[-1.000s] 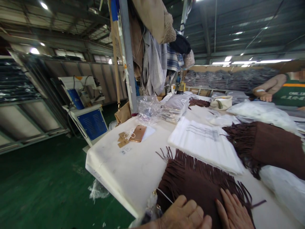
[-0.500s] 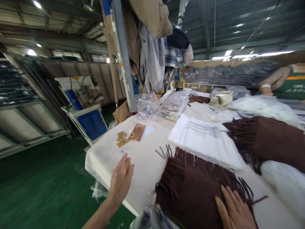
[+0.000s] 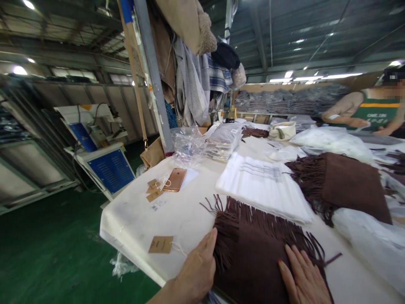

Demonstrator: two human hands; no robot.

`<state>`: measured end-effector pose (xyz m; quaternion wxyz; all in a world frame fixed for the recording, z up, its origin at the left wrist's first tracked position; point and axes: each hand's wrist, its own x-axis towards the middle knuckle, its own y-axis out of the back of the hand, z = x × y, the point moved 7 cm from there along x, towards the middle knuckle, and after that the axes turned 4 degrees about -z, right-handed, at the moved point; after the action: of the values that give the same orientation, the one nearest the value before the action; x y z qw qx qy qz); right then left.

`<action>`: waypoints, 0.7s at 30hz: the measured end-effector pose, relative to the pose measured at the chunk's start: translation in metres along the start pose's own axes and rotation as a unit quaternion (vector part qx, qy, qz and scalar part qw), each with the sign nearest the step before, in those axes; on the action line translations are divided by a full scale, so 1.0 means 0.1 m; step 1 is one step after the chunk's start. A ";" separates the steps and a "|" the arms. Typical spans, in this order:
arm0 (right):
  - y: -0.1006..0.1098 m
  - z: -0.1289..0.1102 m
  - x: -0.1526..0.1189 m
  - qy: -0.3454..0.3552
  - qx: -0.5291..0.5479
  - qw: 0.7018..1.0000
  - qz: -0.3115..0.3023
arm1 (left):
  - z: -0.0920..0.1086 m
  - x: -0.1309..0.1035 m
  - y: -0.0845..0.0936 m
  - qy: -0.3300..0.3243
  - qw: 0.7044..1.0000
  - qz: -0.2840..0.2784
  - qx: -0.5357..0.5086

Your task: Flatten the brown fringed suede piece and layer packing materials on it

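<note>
A brown, suede-like fringed piece (image 3: 253, 257) lies flat before me on the white-covered table; I cannot tell its exact kind. My left hand (image 3: 198, 266) is closed at its left edge, thumb and fingers together, the fingertips partly hidden. My right hand (image 3: 305, 276) rests flat on the piece's right part with the fingers stretched out, holding nothing. Left of my left hand, a brown cardboard tag (image 3: 160, 245) lies on the table. Its white string runs toward that hand.
A phone (image 3: 174, 180) and more brown tags (image 3: 154, 195) lie farther left. Beyond the piece are folded white cloth (image 3: 262, 185), another brown fringed piece (image 3: 354, 185) and white plastic wrapping (image 3: 363, 236). Across the table stands a co-worker in a green apron (image 3: 376, 114).
My left hand has let go of the brown tag, now lying on the table, and moved right to the fringed piece's left edge. My right hand stays flat on it.
</note>
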<state>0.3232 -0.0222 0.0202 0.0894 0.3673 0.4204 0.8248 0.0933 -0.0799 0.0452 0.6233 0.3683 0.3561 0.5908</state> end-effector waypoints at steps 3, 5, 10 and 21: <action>-0.02 0.00 0.01 -0.004 0.008 1.000 0.001 | 0.05 0.05 -0.12 -0.033 0.990 0.039 0.128; -0.03 0.01 0.01 -0.010 0.018 1.000 -0.001 | 0.13 0.04 -0.16 -0.062 0.977 0.054 0.197; -0.04 0.01 0.00 -0.016 0.022 1.000 0.001 | 0.32 -0.03 -0.25 -0.133 0.958 0.062 0.245; 0.10 -0.02 0.10 0.012 0.015 0.999 0.040 | 0.71 -0.30 -0.16 -0.317 0.899 0.213 0.214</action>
<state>0.3160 -0.0250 0.0322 0.0459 0.3749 0.4188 0.8258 0.1620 -0.1126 0.0653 0.4686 0.7277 0.1705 0.4710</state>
